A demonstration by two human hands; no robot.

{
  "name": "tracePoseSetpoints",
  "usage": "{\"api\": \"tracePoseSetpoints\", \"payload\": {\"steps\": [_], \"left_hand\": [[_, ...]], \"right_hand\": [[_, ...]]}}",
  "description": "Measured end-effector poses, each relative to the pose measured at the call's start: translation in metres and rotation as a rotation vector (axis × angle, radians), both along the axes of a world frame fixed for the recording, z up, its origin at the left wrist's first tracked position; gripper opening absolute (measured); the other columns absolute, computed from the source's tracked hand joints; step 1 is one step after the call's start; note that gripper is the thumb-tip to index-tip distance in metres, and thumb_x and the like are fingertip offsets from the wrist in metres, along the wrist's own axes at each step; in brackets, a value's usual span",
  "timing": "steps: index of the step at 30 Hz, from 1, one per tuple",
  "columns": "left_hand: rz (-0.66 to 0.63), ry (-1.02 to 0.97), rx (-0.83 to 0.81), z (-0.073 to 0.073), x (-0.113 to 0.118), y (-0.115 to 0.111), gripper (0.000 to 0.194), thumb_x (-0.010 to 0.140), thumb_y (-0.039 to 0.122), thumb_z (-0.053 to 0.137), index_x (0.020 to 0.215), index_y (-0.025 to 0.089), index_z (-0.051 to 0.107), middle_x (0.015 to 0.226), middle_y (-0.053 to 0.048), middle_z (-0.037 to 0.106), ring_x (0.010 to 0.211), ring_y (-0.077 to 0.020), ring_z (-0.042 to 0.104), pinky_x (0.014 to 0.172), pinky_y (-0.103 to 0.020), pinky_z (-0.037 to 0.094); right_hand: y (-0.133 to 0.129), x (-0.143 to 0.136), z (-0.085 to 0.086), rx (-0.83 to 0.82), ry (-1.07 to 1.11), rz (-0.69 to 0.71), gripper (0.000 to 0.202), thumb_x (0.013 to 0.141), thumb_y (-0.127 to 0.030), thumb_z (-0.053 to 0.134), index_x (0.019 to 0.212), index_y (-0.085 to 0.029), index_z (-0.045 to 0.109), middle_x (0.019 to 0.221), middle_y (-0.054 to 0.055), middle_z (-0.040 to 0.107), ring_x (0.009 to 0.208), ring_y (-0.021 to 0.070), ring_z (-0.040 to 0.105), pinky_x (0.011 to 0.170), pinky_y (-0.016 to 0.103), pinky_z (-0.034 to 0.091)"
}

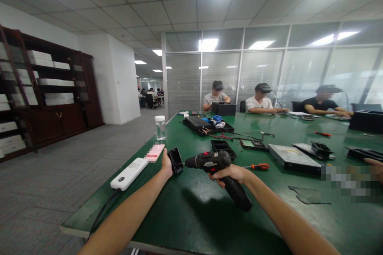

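My right hand (231,173) has its fingers clamped round the drill (212,161); my left hand (166,164) grips the black box (176,161) just before the drill's nose, over the green table (167,211). I'd brace the box, line the drill up straight, keeping fingers clear of its tip.

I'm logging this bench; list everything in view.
Table: 1, green, foreground
Power drill: 1, black, centre
Small housing: 1, black, centre
Corded device: 1, white, left
Thin slab: 1, pink, left
Jar: 1, clear, left
Tray: 1, black, centre
Flat case: 1, silver, right
Screwdrivers: 2, red and black, right
Loose parts: many, mixed, table
Cabinet: 1, brown, left
Boxes: many, white, cabinet
Seated people: several, mixed clothing, background
Co-worker's hand: 1, bare, right
Left hand: 1, bare, holding housing
Right hand: 1, bare, holding drill
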State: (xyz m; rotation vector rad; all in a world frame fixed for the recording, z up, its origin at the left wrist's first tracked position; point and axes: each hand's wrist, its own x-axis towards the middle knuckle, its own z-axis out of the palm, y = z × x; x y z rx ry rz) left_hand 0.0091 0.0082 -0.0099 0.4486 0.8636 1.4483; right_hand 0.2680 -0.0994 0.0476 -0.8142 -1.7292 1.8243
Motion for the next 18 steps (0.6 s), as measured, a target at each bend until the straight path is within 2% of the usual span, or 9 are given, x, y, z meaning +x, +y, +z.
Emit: {"api": "tracePoseSetpoints", "payload": {"steps": [18], "left_hand": [[-0.005, 0.009, 0.030, 0.0043, 0.0013, -0.0047, 0.047, 0.076, 0.058, 0.038, 0.072, 0.015, 0.058, 0.058, -0.006, 0.058, 0.051, -0.0207, 0.058, 0.050, -0.033, 0.047]], "right_hand": [[-0.0027, -0.0014, 0.0028, -0.003, 0.010, -0.002, 0.032, 0.063, -0.025, 0.069, 0.088, -0.009, 0.057, 0.070, 0.002, 0.055, 0.047, 0.0073, 0.050, 0.044, 0.020, 0.041]]}}
